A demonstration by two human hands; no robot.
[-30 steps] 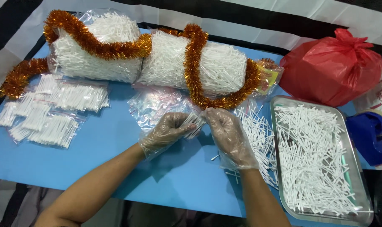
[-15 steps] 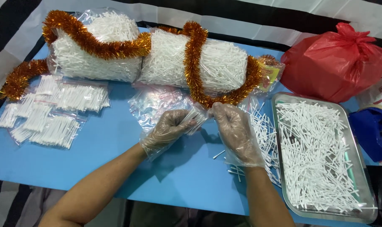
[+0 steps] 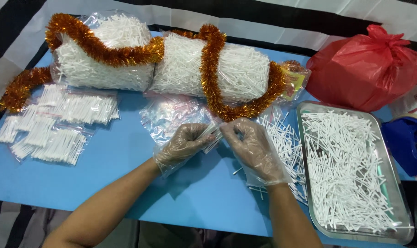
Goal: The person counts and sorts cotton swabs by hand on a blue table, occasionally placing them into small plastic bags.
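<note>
pinching a small clear bag of cotton swabs (image 3: 211, 133) above the blue surface (image 3: 125, 174), left hand (image 3: 183, 143) and right hand (image 3: 252, 146) both pressed closed on it; it looks light, soft, slippery, best held by its open edge.

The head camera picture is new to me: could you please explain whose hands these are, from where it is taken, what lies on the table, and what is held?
There is no machine. One camera, worn on a person's head, looks down at their own gloved hands. The left hand and right hand together hold a small clear bag of white sticks over a blue table. On the table lie two big bags of sticks wrapped in orange tinsel, small filled packets, a metal tray of loose sticks and a red plastic bag.
</note>
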